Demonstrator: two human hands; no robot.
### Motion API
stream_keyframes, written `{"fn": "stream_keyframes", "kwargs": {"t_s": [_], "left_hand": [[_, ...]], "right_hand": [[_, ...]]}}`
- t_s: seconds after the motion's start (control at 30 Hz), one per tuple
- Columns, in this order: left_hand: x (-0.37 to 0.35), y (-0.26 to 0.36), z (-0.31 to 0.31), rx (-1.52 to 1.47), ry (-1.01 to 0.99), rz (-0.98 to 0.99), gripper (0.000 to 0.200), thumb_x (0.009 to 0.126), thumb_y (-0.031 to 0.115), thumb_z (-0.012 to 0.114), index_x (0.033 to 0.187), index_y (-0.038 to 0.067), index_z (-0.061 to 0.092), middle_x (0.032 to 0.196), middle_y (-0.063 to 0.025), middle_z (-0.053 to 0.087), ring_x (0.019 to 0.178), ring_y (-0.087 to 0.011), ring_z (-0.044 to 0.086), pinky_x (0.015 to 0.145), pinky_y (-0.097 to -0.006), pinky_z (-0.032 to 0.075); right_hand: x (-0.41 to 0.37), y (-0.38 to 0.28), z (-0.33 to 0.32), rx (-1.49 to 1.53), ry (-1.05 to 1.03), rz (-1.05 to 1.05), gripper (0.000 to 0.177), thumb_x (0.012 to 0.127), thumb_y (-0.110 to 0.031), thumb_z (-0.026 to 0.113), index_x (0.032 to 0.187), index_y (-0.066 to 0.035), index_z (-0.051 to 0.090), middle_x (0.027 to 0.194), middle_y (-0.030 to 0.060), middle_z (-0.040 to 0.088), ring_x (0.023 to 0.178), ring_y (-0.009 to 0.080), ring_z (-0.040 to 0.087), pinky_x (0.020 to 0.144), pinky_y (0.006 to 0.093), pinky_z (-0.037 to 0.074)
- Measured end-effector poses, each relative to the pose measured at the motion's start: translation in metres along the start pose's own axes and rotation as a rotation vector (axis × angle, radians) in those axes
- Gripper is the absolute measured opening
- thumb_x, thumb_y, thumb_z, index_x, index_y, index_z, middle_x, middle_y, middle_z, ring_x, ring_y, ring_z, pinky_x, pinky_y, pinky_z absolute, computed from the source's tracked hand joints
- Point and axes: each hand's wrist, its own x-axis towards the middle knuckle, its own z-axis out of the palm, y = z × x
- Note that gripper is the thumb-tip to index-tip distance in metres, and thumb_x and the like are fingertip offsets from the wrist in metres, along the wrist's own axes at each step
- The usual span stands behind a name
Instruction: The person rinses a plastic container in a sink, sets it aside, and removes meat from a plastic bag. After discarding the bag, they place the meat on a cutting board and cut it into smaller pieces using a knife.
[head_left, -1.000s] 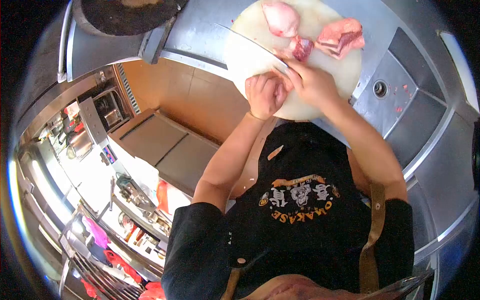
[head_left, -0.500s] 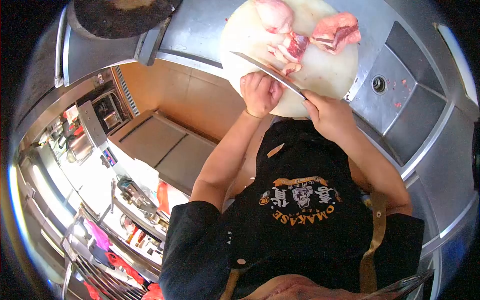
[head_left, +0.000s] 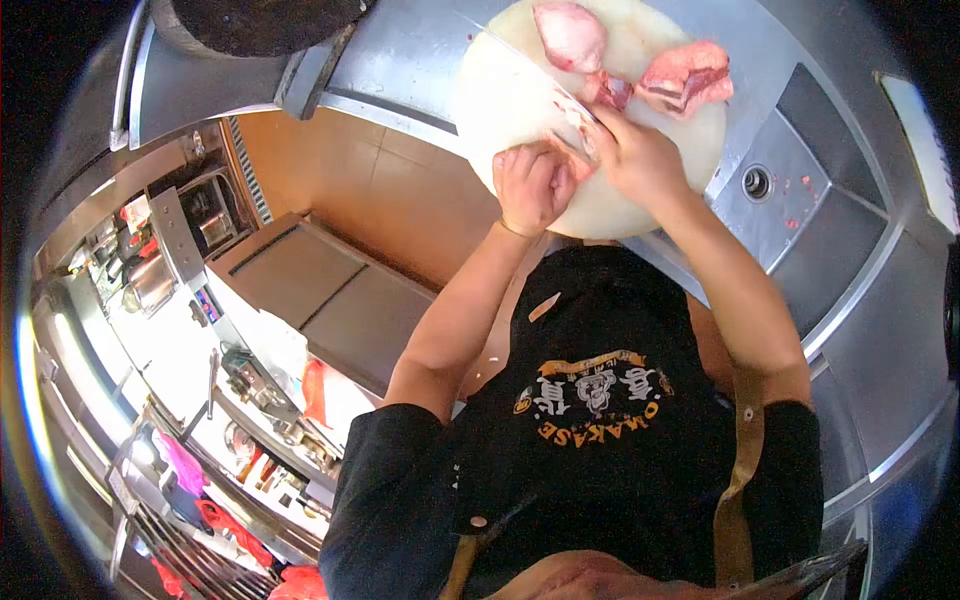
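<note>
My right hand [head_left: 645,155] is closed around the handle of a knife [head_left: 548,82], its blade slanting up and left over the round white cutting board [head_left: 478,120]. My left hand [head_left: 533,186], fingers curled in, presses on a strip of raw meat [head_left: 575,158] near the board's close edge. Just beyond the right hand's fingers, a dark red piece of raw meat [head_left: 612,90] is partly covered. A pale, fatty piece of meat [head_left: 570,37] lies at the far side, and a larger chunk of meat [head_left: 686,78] lies to the right.
A metal sink [head_left: 790,205] with a drain and scattered red scraps is right of the board. A round dark pan-like surface [head_left: 260,22] stands at the upper left. The steel counter [head_left: 395,75] runs under the board, above a brown tiled floor [head_left: 340,170].
My right hand has moved up and away from me with the knife, onto the meat. The left hand has shifted slightly right, staying curled near the board's edge.
</note>
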Motion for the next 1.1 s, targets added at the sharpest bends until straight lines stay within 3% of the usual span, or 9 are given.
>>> {"fn": "stream_keyframes", "kwargs": {"t_s": [0.17,0.27,0.37,0.5,0.63,0.77,0.83,0.9,1.1], "left_hand": [[-0.001,0.001,0.001,-0.007,0.005,0.012,0.017,0.071,0.013,0.077,0.086,0.013,0.068,0.094,-0.0039,0.066,0.085,-0.0234,0.061,0.081,-0.0381,0.042],[-0.004,-0.002,0.001,0.044,-0.021,0.010,0.018,0.070,0.013,0.078,0.085,0.011,0.069,0.089,-0.0047,0.063,0.083,-0.0240,0.060,0.080,-0.0379,0.042],[-0.004,-0.002,0.002,0.044,-0.050,0.003,0.017,0.069,0.013,0.077,0.084,0.010,0.069,0.084,-0.0051,0.060,0.081,-0.0245,0.059,0.079,-0.0378,0.042],[0.000,-0.001,0.001,0.031,-0.020,0.014,0.015,0.068,0.012,0.075,0.080,0.010,0.068,0.080,-0.0053,0.058,0.078,-0.0249,0.058,0.077,-0.0379,0.041],[-0.001,-0.001,0.002,0.056,-0.045,0.006,0.014,0.067,0.012,0.075,0.079,0.011,0.066,0.080,-0.0053,0.059,0.078,-0.0250,0.059,0.078,-0.0380,0.042],[-0.001,0.003,-0.003,0.046,-0.054,-0.038,0.015,0.068,0.014,0.076,0.080,0.012,0.066,0.088,-0.0043,0.064,0.082,-0.0244,0.060,0.081,-0.0384,0.042],[0.002,0.004,-0.002,0.028,0.004,-0.037,0.016,0.068,0.015,0.076,0.080,0.013,0.066,0.092,-0.0033,0.066,0.084,-0.0241,0.061,0.081,-0.0389,0.042],[0.000,-0.002,0.003,-0.013,0.011,-0.027,0.016,0.072,0.015,0.077,0.084,0.014,0.067,0.100,-0.0027,0.069,0.089,-0.0243,0.062,0.084,-0.0395,0.042],[-0.003,-0.002,-0.001,-0.033,-0.003,0.010,0.021,0.071,0.013,0.077,0.089,0.012,0.067,0.100,-0.0049,0.066,0.092,-0.0263,0.062,0.085,-0.0407,0.042]], "right_hand": [[-0.103,0.008,-0.049,-0.181,-0.206,-0.008,0.036,0.103,-0.030,0.061,0.134,-0.012,0.065,0.104,0.0202,0.075,0.095,0.0400,0.072,0.079,0.0486,0.057],[-0.145,0.007,-0.059,-0.154,-0.164,0.004,0.031,0.104,-0.033,0.057,0.128,-0.015,0.064,0.087,0.0182,0.073,0.079,0.0410,0.072,0.066,0.0527,0.056],[-0.131,-0.005,-0.061,-0.165,-0.267,0.110,0.032,0.103,-0.027,0.061,0.131,-0.014,0.067,0.097,0.0179,0.075,0.087,0.0410,0.072,0.074,0.0500,0.058],[-0.094,-0.001,-0.032,-0.166,-0.263,0.062,0.031,0.103,-0.027,0.061,0.131,-0.016,0.067,0.093,0.0183,0.074,0.084,0.0413,0.072,0.072,0.0510,0.057],[-0.129,0.000,-0.055,-0.200,-0.289,0.124,0.030,0.103,-0.028,0.061,0.130,-0.015,0.066,0.091,0.0197,0.073,0.083,0.0423,0.072,0.071,0.0525,0.057],[-0.110,0.007,-0.032,-0.229,-0.291,0.122,0.032,0.103,-0.033,0.058,0.129,-0.015,0.065,0.092,0.0200,0.073,0.083,0.0432,0.071,0.073,0.0548,0.056],[-0.058,0.024,0.010,-0.218,-0.167,-0.075,0.035,0.105,-0.037,0.055,0.131,-0.016,0.065,0.091,0.0208,0.073,0.083,0.0437,0.071,0.073,0.0554,0.056],[-0.014,0.013,0.012,-0.131,-0.279,0.057,0.036,0.107,-0.039,0.051,0.132,-0.017,0.066,0.094,0.0212,0.074,0.086,0.0426,0.072,0.075,0.0545,0.056],[-0.057,-0.009,-0.032,-0.125,-0.083,0.016,0.030,0.105,-0.033,0.057,0.128,-0.016,0.068,0.102,0.0177,0.075,0.088,0.0404,0.072,0.076,0.0517,0.057]]}}
